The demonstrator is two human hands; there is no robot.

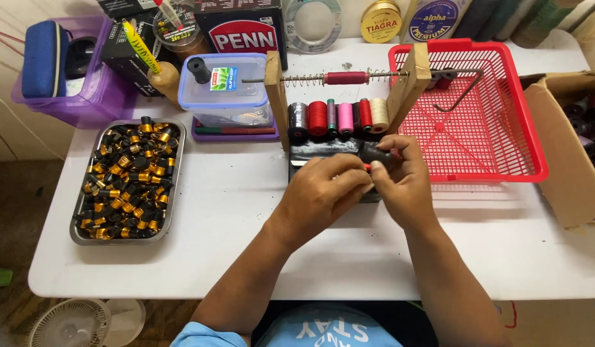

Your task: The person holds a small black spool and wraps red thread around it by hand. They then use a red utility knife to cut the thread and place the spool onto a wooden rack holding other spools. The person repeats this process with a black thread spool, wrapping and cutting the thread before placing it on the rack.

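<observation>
Head view: Both hands meet at the centre of the white surface (233,212), in front of the wooden thread jig (345,96). The right hand (403,183) pinches a small black cylindrical part (376,153) at its fingertips. The left hand (323,189) is curled, fingers closed toward the same part; what its grip holds is hidden. The red basket (529,128) holds only a couple of dark pieces, while the metal tray (127,180) is full of black-and-gold rings, so most work remains. Both forearms angle inward, wrists low.

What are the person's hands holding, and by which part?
Both the left hand and right hand pinch a small black cylindrical piece; the exact grip points are hidden.
</observation>
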